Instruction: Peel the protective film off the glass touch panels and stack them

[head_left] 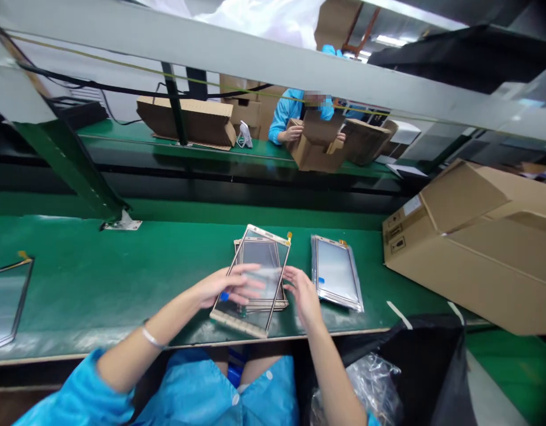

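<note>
A clear glass touch panel (273, 274) with a dark border and an orange ribbon tab is raised at a tilt over the bench. My left hand (231, 287) holds it from the left, its fingers showing through the glass near a blue sticker (224, 296). At the panel's right edge, the bent fingers of my right hand (304, 296) grip the side. Beneath lies a stack of similar panels (279, 305), partly covered. Right of my right hand is another pile of panels (339, 272) in clear plastic film, with a blue sticker on top.
The green bench (99, 278) has another panel (6, 302) at far left. A large open cardboard box (472, 236) stands on the right. Below it hang a black bag (427, 367) and crumpled clear plastic (374, 384). A green post (77, 171) rises behind. Across the bench, a person handles a carton (319, 151).
</note>
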Motion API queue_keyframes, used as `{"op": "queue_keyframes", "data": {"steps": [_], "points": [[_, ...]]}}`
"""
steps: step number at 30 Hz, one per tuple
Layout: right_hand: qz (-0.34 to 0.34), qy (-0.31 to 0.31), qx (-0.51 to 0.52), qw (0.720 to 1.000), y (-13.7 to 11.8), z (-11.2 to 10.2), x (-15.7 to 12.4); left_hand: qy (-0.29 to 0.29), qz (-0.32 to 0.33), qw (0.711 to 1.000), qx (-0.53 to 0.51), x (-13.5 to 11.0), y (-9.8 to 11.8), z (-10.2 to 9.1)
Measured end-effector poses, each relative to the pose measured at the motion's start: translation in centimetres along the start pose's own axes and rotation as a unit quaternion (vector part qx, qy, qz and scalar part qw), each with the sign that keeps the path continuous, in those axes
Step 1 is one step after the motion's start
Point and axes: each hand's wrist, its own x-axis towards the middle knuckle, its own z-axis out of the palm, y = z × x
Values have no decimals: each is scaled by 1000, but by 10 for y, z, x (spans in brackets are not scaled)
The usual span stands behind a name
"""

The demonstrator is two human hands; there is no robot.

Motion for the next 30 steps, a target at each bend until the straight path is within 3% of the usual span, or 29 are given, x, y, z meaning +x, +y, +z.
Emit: {"op": "queue_keyframes", "data": {"steps": [5,8,14,16,20,26,30], "points": [[75,-124,31,989,-35,-5,11,-42,-45,997,-35,-51,-30,11],[57,-171,-3,984,-48,0,0,-26,-41,998,-41,-61,-36,15],[-75,-115,-145,980,-41,0,-27,-3,1,999,37,-78,-22,21],[-149,-117,-228,955,-44,-1,-31,-10,-16,996,92,-85,-17,20],[-310,-156,-358,867,-72,5,-35,-45,-45,981,184,-95,-9,19],[-336,-270,-392,813,-113,13,-36,-71,-69,964,246,-104,-3,23],[-366,-279,-411,787,-114,11,-38,-92,-74,970,214,-106,-5,21]]}}
